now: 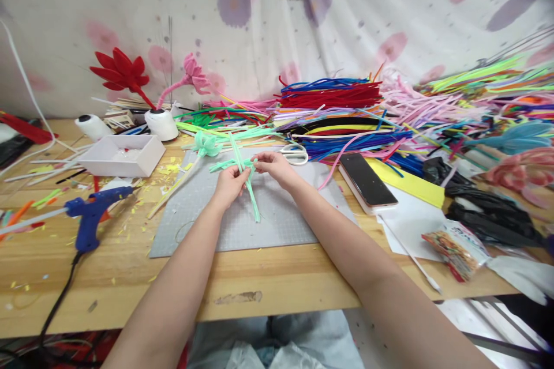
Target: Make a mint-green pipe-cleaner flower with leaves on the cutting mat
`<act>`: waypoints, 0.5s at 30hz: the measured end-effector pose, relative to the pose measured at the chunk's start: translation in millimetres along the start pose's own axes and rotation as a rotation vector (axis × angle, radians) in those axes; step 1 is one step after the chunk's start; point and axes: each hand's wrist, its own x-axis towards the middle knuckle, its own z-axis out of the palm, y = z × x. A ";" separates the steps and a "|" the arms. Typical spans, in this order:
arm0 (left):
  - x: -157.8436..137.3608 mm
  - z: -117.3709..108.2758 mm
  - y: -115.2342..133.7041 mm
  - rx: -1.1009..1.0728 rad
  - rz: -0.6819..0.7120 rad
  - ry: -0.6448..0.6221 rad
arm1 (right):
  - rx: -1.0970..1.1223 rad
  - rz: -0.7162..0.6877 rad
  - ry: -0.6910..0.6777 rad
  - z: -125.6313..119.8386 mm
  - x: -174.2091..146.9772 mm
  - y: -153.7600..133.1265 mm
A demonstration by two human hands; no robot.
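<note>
Several mint-green pipe cleaners (253,203) cross one another above the grey cutting mat (277,230). My left hand (231,184) pinches them near the crossing, with its thumb on top. The fingers of my right hand (274,167) are closed on the same bundle, just to the right. Behind my left hand lies a mint-green pipe cleaner flower (206,144) with a pale stem that reaches down to the left. White-handled scissors (295,154) rest at the mat's back edge, beyond my right hand.
A blue glue gun (89,225) and a white box (123,155) are at left. Red (121,72) and pink flowers (190,75) stand in a white spool (161,125). Pipe cleaner piles (331,95) line the back. A phone (367,180) and snack packet (456,248) lie right.
</note>
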 end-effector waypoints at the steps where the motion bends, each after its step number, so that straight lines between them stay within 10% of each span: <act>1: 0.1 -0.3 -0.1 -0.006 -0.002 0.003 | -0.019 0.002 -0.006 -1.1 -0.1 -1.0; 15: -2.7 0.5 4.1 -0.095 -0.013 0.077 | -0.034 -0.155 0.049 -4.8 -1.2 -14.7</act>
